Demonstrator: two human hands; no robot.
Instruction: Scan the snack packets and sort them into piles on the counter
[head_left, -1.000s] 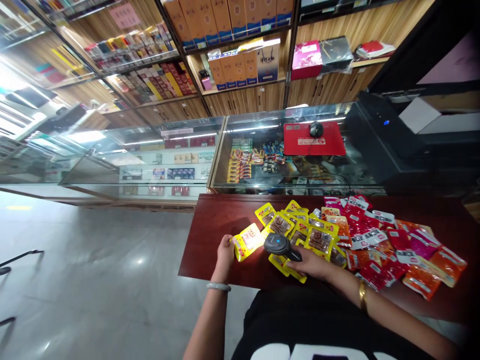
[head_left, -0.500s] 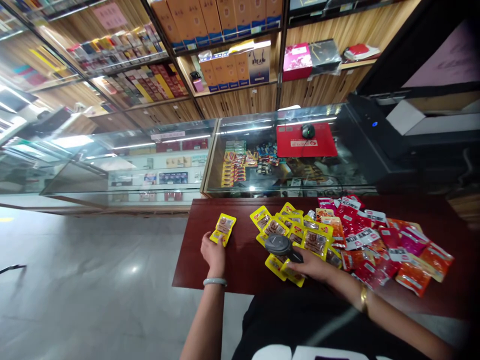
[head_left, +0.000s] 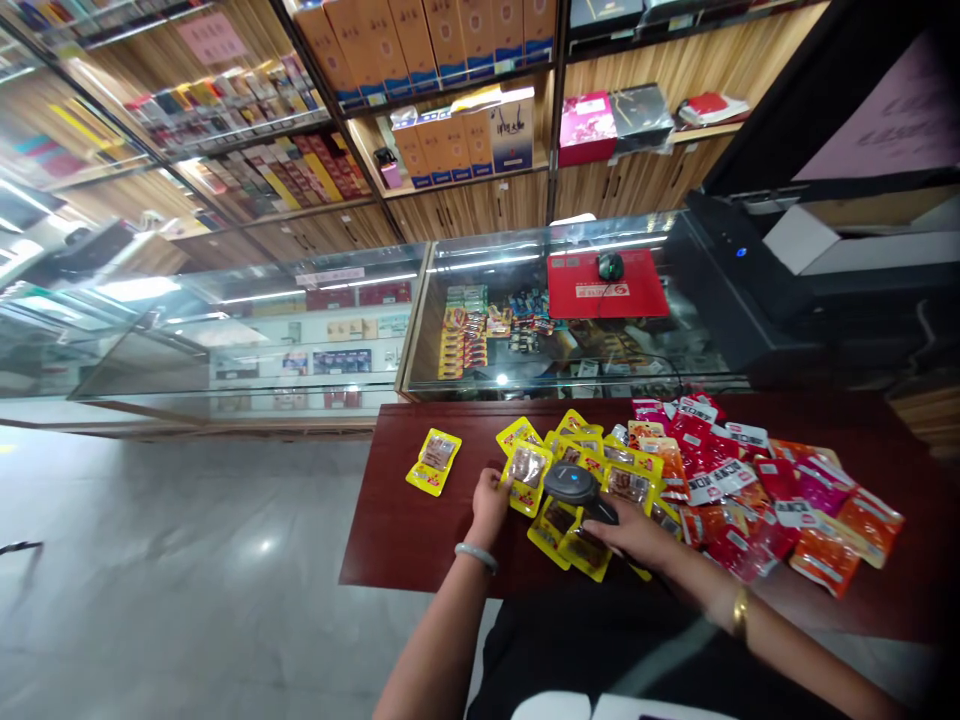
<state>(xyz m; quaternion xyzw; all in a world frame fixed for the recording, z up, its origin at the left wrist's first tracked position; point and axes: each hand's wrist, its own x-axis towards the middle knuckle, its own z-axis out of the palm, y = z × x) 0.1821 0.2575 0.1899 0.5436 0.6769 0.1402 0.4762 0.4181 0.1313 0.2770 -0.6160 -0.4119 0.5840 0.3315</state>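
My left hand is closed on the lower left edge of a yellow snack packet, at the left side of a pile of similar yellow packets. In my right hand is a dark barcode scanner, its head over the pile and a small blue light showing on top. My fingers wrap round its handle. A single yellow packet lies apart on the left of the dark red table.
Red, pink and orange packets are heaped on the table's right. Behind stands a glass display counter bearing a red mouse mat and a computer mouse. A black machine is at the right. Shelves with boxes line the back.
My left hand let go of the single packet on the left, moved right to the pile and took hold of another yellow packet. The scanner has shifted slightly right.
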